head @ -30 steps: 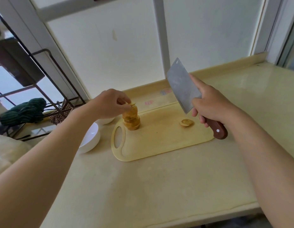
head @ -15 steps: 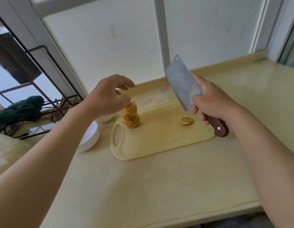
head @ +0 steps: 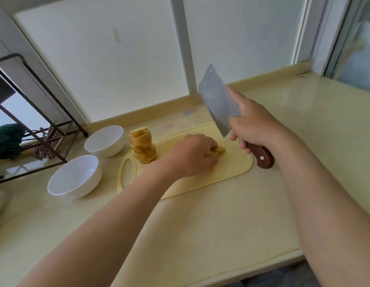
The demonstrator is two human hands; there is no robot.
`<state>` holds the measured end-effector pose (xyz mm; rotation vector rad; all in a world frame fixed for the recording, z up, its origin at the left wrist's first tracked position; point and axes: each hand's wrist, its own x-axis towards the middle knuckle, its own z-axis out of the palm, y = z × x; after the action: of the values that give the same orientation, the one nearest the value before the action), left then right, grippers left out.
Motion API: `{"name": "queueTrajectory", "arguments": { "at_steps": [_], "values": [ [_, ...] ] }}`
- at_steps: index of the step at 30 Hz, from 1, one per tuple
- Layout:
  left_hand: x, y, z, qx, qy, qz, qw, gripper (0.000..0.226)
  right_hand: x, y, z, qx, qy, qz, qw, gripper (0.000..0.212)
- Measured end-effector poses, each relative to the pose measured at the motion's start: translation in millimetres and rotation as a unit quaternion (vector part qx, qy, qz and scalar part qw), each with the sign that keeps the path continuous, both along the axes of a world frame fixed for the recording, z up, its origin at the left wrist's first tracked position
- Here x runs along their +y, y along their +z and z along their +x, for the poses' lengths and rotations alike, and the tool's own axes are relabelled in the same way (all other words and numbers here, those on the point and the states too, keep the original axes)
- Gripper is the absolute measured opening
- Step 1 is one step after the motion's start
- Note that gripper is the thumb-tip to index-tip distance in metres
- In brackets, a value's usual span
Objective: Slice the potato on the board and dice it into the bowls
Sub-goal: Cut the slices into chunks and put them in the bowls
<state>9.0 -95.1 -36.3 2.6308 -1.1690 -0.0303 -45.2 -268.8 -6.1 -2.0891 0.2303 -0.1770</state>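
A pale yellow cutting board (head: 231,172) lies on the counter. Near its handle end stands a leaning stack of potato slices (head: 143,147). My left hand (head: 192,155) rests on the board's middle, its fingers closed around the last potato piece (head: 218,150), which shows only at the fingertips. My right hand (head: 254,126) grips the wooden handle of a cleaver (head: 218,100), whose blade is held up in the air above the board's right part. Two white bowls (head: 75,176) (head: 105,140) stand left of the board; both look empty.
A dark metal rack (head: 30,129) with a green cloth (head: 6,139) stands at the far left. Frosted window panes rise behind the counter's raised back edge (head: 151,109). The counter's front edge (head: 252,270) runs along the bottom.
My left hand has left the slice stack and crossed right to the lone potato piece, closing on it. The cleaver stays raised in my right hand. The view has shifted, uncovering both bowls.
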Motion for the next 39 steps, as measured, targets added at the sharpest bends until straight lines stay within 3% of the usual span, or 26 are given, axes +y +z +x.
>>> {"name": "queueTrajectory", "arguments": {
  "at_steps": [9, 12, 14, 18, 23, 30, 39],
  "values": [
    [-3.7, -4.9, 9.2, 0.029, 0.020, -0.107, 0.994, 0.012, -4.7, 0.2, -0.2, -0.005, -0.004, -0.003, 1.000, 0.089],
    [1.6, 3.7, 13.7, 0.094, 0.067, -0.148, 0.982, 0.012, -4.2, -0.3, 0.4, -0.003, -0.003, -0.006, 1.000, 0.089],
    [4.3, 6.8, 15.9, 0.132, 0.089, -0.138, 0.978, 0.014, -3.7, -0.6, 1.1, -0.001, -0.003, -0.008, 1.000, 0.089],
    [11.0, 6.8, 17.1, 0.120, 0.107, -0.135, 0.978, 0.018, -2.3, -1.6, 1.8, -0.001, -0.001, -0.010, 1.000, 0.089],
    [23.7, 5.8, 6.3, 0.098, 0.060, -0.150, 0.982, 0.024, -2.4, -1.7, 2.3, -0.001, -0.003, -0.010, 1.000, 0.090],
    [42.9, -7.3, -9.8, 0.023, -0.098, -0.131, 0.986, 0.018, -1.7, -1.9, 2.2, -0.002, -0.001, -0.017, 1.000, 0.090],
    [50.6, -2.3, -0.9, 0.088, -0.018, -0.160, 0.983, 0.025, -1.6, -1.5, 1.4, 0.003, 0.001, -0.020, 1.000, 0.091]
  ]
}}
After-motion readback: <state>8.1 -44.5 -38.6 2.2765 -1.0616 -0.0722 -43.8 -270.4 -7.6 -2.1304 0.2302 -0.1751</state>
